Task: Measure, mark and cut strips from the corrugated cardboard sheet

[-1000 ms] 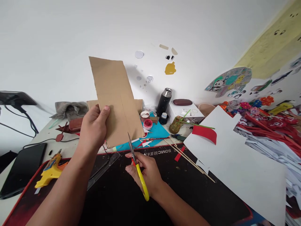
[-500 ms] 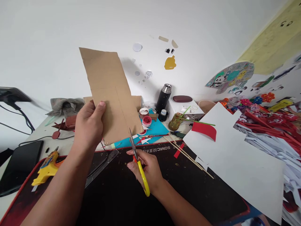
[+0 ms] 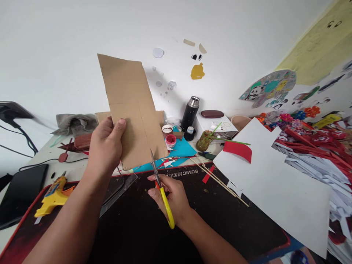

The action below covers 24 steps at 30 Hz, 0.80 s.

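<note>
My left hand [image 3: 106, 146] grips a tall brown cardboard sheet [image 3: 129, 99] by its lower left side and holds it upright above the desk. My right hand [image 3: 170, 198] is closed round the yellow handles of a pair of scissors [image 3: 161, 190]. The blades point up and meet the bottom edge of the cardboard near its right corner. A black desk mat [image 3: 214, 212] with a red border lies under both hands.
A yellow glue gun [image 3: 53, 196] and a dark tablet [image 3: 22, 190] lie at the left. A metal ruler [image 3: 119, 192] rests on the mat. White paper [image 3: 275, 190] with a red strip [image 3: 238, 151] covers the right. Thin wooden sticks [image 3: 220, 181], paint pots [image 3: 170, 139] and a black flask [image 3: 191, 112] stand behind.
The cardboard has shifted and tilted slightly in my left hand. The scissors stay at its bottom edge, and the view has drifted a little.
</note>
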Tool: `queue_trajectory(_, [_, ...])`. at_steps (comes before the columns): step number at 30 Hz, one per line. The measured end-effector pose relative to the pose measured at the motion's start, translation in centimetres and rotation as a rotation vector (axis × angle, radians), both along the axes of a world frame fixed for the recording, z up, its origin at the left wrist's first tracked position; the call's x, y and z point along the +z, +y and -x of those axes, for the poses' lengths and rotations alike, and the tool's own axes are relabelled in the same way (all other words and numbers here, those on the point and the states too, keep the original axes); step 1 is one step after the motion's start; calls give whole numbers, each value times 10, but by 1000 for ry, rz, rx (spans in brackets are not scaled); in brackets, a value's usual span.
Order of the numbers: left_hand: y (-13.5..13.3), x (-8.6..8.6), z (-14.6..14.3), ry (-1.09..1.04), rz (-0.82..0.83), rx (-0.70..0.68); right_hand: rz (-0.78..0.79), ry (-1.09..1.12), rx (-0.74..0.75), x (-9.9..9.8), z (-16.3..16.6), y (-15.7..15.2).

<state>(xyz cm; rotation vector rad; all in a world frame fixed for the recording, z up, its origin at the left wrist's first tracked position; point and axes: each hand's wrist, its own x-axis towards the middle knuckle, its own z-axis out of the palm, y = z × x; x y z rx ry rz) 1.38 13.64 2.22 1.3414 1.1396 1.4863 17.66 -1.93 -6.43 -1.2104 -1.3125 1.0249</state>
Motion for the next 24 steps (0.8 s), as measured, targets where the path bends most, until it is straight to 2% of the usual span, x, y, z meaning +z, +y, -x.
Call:
queue_trajectory(14, [-1, 0, -1, 49, -31, 12, 21, -9, -15, -3, 0, -2])
queue_trajectory(24, [-5, 0, -4, 75, -80, 23, 23, -46, -29, 3, -2, -3])
